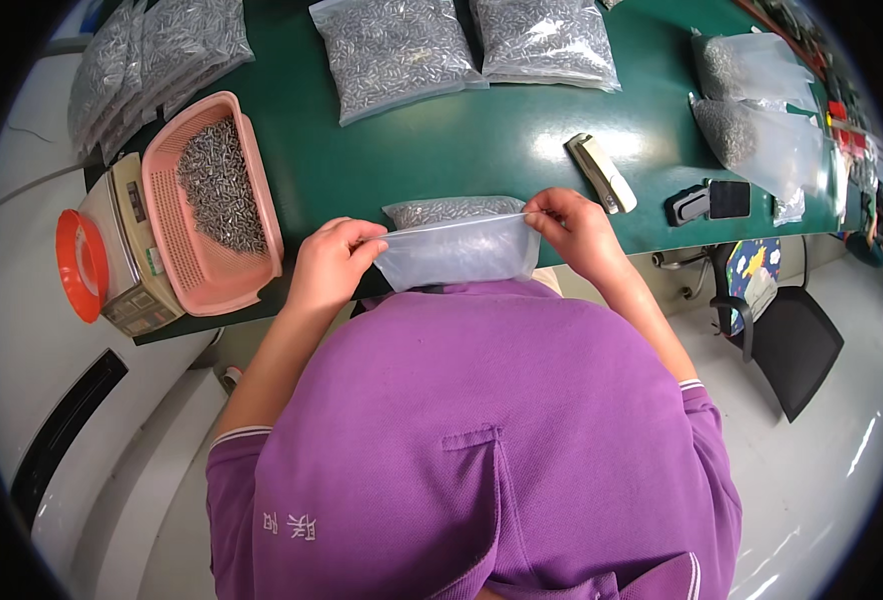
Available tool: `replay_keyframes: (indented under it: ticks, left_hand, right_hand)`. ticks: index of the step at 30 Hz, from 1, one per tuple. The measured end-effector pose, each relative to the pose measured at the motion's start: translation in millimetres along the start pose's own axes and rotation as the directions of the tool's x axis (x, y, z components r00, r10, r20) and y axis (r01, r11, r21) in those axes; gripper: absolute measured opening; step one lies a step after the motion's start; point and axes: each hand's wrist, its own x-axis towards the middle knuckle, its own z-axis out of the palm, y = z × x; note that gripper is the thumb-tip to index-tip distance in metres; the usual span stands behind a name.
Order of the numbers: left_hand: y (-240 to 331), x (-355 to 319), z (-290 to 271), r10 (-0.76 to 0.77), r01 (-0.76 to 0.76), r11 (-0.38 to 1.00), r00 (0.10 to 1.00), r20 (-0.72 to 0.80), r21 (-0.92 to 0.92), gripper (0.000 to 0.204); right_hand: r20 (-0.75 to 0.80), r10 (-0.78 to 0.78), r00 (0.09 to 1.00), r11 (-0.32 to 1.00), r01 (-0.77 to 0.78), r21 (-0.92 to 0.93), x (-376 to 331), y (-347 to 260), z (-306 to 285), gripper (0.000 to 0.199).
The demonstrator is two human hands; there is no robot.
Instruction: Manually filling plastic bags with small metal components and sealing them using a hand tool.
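Holds a clear bag (452, 255) by its top edge at the near side of a green table (302, 110), right in front of the chest, pinching the left corner between thumb and fingers of the left hand (324, 268) and the right corner likewise with the right hand (580, 230), with the edge nearly straight between. Just beyond that edge, has a bulging pouch of metal pieces (452, 211) on the table, impossible to tell whether part of the same bag. On the left, has a pink basket (207, 275) partly filled with metal pins (224, 185), crowding the space near the left hand, beside a beige machine (127, 215) and an orange dish (69, 260). Farther off, faces a stack of full bags (197, 40) at the left, then a wide bag (397, 50) and a second wide bag (545, 40). Beyond the right hand, has a cream tool (602, 172), a small black device (689, 205), a dark flat device (730, 199) and some half-filled bags (757, 145). Wears a purple shirt (502, 400) with two white stitched characters, upside down in this view; on the machine, only print too small to read. Below the shiny tabletop, to the right, has a black chair (792, 340) with a patterned cloth (752, 280) on a pale, glossy floor (812, 450)
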Motion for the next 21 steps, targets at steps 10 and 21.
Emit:
replay_keyframes:
  ticks: [10, 21]
  left_hand:
    - [-42.3, 41.0, -2.6, -0.324, 0.613, 0.679, 0.745, 0.584, -0.404, 0.018]
    - [-54.1, 35.6, 6.2, -0.263, 0.595, 0.517, 0.795, 0.547, -0.615, 0.019]
  right_hand:
    - [0.319, 0.278, 0.906, 0.593, -0.423, 0.685, 13.3, 48.5, 10.5, 0.007]
    - [0.318, 0.107, 0.942, 0.823, -0.264, 0.504, -2.1, 13.3, -12.9, 0.023]
